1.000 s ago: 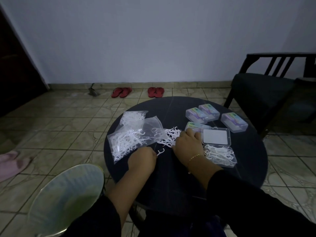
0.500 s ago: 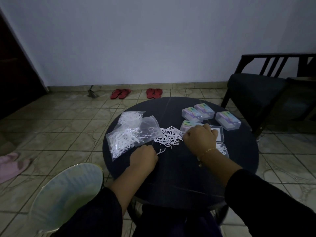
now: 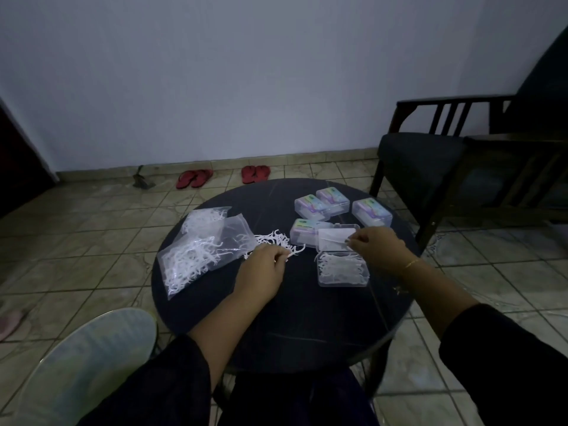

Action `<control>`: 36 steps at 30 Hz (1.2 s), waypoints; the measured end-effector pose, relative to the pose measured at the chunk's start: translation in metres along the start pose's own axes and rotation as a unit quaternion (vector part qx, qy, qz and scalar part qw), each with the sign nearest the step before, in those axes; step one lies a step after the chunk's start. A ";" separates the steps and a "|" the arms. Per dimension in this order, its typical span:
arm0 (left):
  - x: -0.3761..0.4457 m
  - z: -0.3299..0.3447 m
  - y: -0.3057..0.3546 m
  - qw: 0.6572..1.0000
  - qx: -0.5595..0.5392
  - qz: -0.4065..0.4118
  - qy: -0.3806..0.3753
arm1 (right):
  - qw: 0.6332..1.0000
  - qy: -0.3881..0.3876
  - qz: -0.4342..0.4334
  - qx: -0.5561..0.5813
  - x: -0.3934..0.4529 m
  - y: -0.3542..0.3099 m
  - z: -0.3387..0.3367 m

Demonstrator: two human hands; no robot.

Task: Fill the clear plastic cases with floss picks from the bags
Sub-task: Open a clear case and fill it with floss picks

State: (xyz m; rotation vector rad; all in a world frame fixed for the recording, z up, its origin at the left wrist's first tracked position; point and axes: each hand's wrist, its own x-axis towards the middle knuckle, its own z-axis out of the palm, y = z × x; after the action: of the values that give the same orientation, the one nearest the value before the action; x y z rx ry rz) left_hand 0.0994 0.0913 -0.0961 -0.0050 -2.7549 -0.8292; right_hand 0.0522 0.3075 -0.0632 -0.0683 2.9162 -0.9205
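An open clear case (image 3: 343, 269) lies on the round dark table (image 3: 307, 315), partly filled with white floss picks, its lid (image 3: 335, 239) folded back. My right hand (image 3: 376, 247) hovers over the case and pinches a floss pick (image 3: 333, 240). My left hand (image 3: 264, 267) pinches a floss pick (image 3: 295, 253) at the edge of a loose pile of picks (image 3: 273, 238). Two clear bags of picks (image 3: 196, 252) lie to the left.
Three closed filled cases (image 3: 311, 206) (image 3: 333, 198) (image 3: 372, 212) stand at the table's back right, and another case (image 3: 302, 231) sits beside the lid. A dark armchair (image 3: 455, 167) is on the right, a pale stool (image 3: 83, 364) at lower left, red sandals (image 3: 224, 176) by the wall.
My right hand has moved right from the loose pile to above the open case, carrying a pick. My left hand stays by the pile with its pick.
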 end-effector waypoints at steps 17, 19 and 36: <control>0.013 0.041 0.027 0.993 -0.111 -0.050 0.003 | 0.992 0.044 -0.051 -0.108 -0.007 0.034 -0.001; 0.013 0.043 0.032 0.986 -0.145 -0.079 -0.004 | 0.990 0.040 -0.061 -0.124 -0.008 0.033 -0.001; 0.032 0.061 0.034 0.901 -0.345 -0.263 0.028 | 0.976 0.070 -0.114 -0.174 -0.011 0.036 0.017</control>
State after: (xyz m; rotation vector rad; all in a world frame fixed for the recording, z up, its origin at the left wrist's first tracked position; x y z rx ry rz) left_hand 0.0557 0.1505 -0.1189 0.6326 -2.2670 -1.8638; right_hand 0.0638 0.3282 -0.0970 -0.3806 3.2183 -0.4382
